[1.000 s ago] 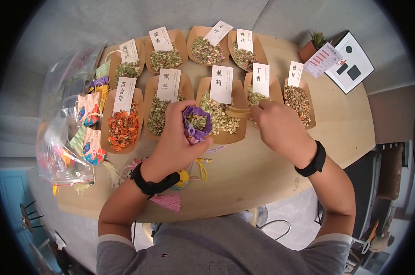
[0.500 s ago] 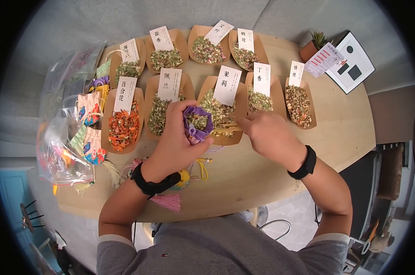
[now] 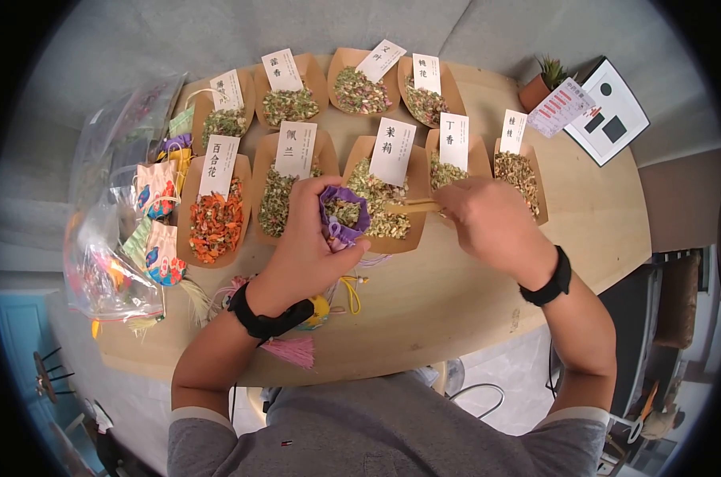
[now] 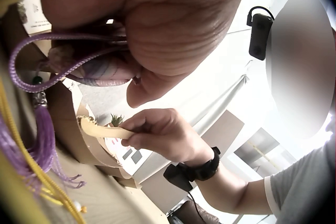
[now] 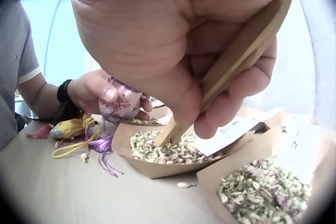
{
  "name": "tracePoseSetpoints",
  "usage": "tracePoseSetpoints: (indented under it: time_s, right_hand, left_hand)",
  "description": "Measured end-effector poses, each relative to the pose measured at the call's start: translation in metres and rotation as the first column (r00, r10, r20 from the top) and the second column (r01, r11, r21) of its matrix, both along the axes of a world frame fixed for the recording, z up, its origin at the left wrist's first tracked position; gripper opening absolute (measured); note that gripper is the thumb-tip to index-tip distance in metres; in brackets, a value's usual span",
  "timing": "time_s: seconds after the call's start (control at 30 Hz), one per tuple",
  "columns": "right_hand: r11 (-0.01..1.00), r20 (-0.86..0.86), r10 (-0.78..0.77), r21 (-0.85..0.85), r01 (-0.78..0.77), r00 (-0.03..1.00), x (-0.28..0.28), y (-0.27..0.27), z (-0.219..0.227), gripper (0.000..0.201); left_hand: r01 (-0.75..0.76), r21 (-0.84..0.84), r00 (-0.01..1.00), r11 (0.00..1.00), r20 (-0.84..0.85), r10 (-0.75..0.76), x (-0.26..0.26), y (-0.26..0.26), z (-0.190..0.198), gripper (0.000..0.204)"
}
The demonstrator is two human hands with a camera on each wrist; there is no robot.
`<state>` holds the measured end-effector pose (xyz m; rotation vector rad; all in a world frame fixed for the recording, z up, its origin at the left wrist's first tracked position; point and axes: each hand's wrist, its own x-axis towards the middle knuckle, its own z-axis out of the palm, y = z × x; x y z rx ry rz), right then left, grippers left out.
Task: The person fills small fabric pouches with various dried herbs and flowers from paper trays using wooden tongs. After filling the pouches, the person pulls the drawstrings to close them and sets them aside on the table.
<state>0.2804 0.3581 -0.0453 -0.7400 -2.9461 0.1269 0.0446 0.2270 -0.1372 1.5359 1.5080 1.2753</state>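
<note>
My left hand (image 3: 305, 246) holds a small purple drawstring pouch (image 3: 346, 232), its mouth spread and dried herbs showing inside. The right wrist view shows a flower print on the pouch's (image 5: 119, 100) pale side. In my right hand (image 3: 499, 219) is a pair of wooden tongs (image 3: 416, 207), pinched between thumb and fingers. Their tips reach over the pale dried flowers (image 3: 388, 226) in the middle front paper tray (image 3: 417, 176), just right of the pouch. From the left wrist view, bits of herb lie at the tongs' (image 4: 97, 129) end.
Labelled paper trays of dried herbs stand in two rows, one with orange petals (image 3: 215, 226). At the left lie a clear plastic bag (image 3: 110, 238) and printed pouches (image 3: 165, 253). A pink tassel (image 3: 290, 350) lies near the front edge. A potted plant (image 3: 535, 91) stands back right.
The right hand swung left with the tongs toward the pouch, then back to the right. The card in the middle front tray has tilted. The left hand and pouch stay put.
</note>
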Motion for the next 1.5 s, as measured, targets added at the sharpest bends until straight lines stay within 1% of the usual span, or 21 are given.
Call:
tracePoseSetpoints:
  time_s: [0.13,0.2,0.27,0.33,0.37,0.43,0.47,0.53,0.6,0.7,0.77,0.83,0.87,0.9,0.97,1.03,1.1,1.2,1.27,1.4,1.5]
  right_hand:
    - [1.0,-0.078,-0.004,0.001,0.004,0.997,-0.007,-0.001,0.039,0.015]
    - [0.999,-0.117,-0.008,-0.039,0.003,0.993,-0.013,-0.004,0.056,0.024]
    - [0.999,-0.108,0.033,-0.011,-0.035,0.994,-0.022,-0.007,0.061,0.024]
    - [0.998,-0.097,0.067,0.017,-0.066,0.993,-0.032,-0.013,0.063,0.024]
    - [0.996,-0.055,0.091,0.007,-0.09,0.994,-0.037,-0.016,0.064,0.024]
    - [0.992,-0.034,0.122,0.017,-0.122,0.992,-0.039,-0.017,0.064,0.024]
    - [0.992,-0.032,0.129,0.016,-0.128,0.991,-0.038,-0.015,0.066,0.024]
    - [0.997,-0.092,0.053,0.055,-0.048,0.994,-0.032,-0.01,0.069,0.009]
    - [0.999,-0.03,0.004,0.032,-0.003,1.0,-0.024,-0.006,0.057,0.01]
    - [0.997,0.027,0.067,0.04,-0.068,0.997,-0.017,-0.008,0.018,0.011]
    - [0.989,-0.025,0.139,-0.055,-0.141,0.99,-0.024,-0.018,-0.002,0.012]
    - [0.993,-0.006,0.112,-0.034,-0.113,0.994,-0.022,-0.019,-0.018,0.013]
    - [0.996,0.017,0.091,-0.012,-0.091,0.996,-0.022,-0.019,-0.021,0.015]
    - [0.996,0.016,0.09,-0.013,-0.089,0.996,-0.019,-0.017,-0.021,0.015]
    - [0.999,0.092,-0.026,0.022,0.024,0.995,-0.012,-0.007,-0.018,0.01]
    - [0.998,0.09,-0.06,0.001,0.06,0.994,-0.008,0.001,-0.018,0.01]
    - [0.995,0.086,-0.097,-0.021,0.099,0.992,-0.007,0.006,-0.023,0.01]
    - [0.991,0.112,-0.095,-0.085,0.105,0.989,-0.008,0.009,-0.032,0.01]
    - [0.98,0.043,-0.046,-0.193,0.054,0.998,-0.011,0.008,-0.033,0.014]
    - [0.971,0.088,-0.012,-0.237,0.033,0.996,-0.013,0.006,-0.032,0.018]
    - [0.973,0.051,0.068,-0.225,-0.055,0.996,-0.013,0.001,-0.031,0.022]
  left_hand:
    - [0.005,0.024,1.0,1.0,-0.026,-0.004,-0.001,0.001,0.0,0.076]
    - [0.0,0.027,1.0,1.0,-0.03,0.001,-0.001,0.001,0.0,0.076]
    - [0.002,0.03,0.999,1.0,-0.037,-0.001,0.0,0.001,0.0,0.076]
    - [-0.019,0.119,0.99,0.993,-0.136,0.035,0.0,0.003,-0.002,0.075]
    - [-0.015,0.119,0.99,0.993,-0.137,0.031,0.001,0.003,-0.003,0.075]
    - [-0.024,-0.035,0.987,0.999,0.156,0.029,0.003,0.001,-0.006,0.074]
    - [-0.031,-0.035,0.987,0.999,0.157,0.036,0.003,0.001,-0.004,0.074]
    - [-0.009,0.039,1.0,0.999,-0.024,0.01,0.0,0.001,0.001,0.075]
    - [-0.011,0.035,1.0,0.999,-0.017,0.012,-0.001,0.0,0.001,0.075]
    - [-0.008,0.031,1.0,0.999,-0.01,0.008,0.0,0.001,-0.001,0.075]
    - [-0.004,0.026,1.0,1.0,-0.015,0.005,0.001,0.001,-0.002,0.075]
    - [-0.032,0.008,0.994,0.999,0.103,0.031,0.004,0.001,-0.001,0.074]
    - [-0.028,0.006,0.995,1.0,0.101,0.027,0.004,0.001,0.0,0.074]
    - [-0.032,-0.007,0.995,0.999,0.093,0.032,0.004,0.001,0.001,0.074]
    - [-0.034,-0.022,0.996,0.999,0.086,0.036,0.002,0.0,0.002,0.074]
    - [-0.019,0.021,0.998,1.0,-0.059,0.02,0.0,0.0,0.001,0.076]
    - [-0.013,0.007,0.998,1.0,-0.054,0.014,-0.001,0.0,0.0,0.076]
    - [-0.009,-0.008,0.999,1.0,-0.04,0.009,-0.001,0.0,-0.002,0.077]
    - [-0.012,-0.01,0.999,1.0,-0.03,0.012,-0.001,0.0,-0.001,0.077]
    - [-0.013,-0.006,0.998,1.0,-0.062,0.013,-0.001,0.0,0.0,0.077]
    - [-0.016,-0.019,0.999,1.0,-0.051,0.015,-0.001,0.0,0.0,0.077]
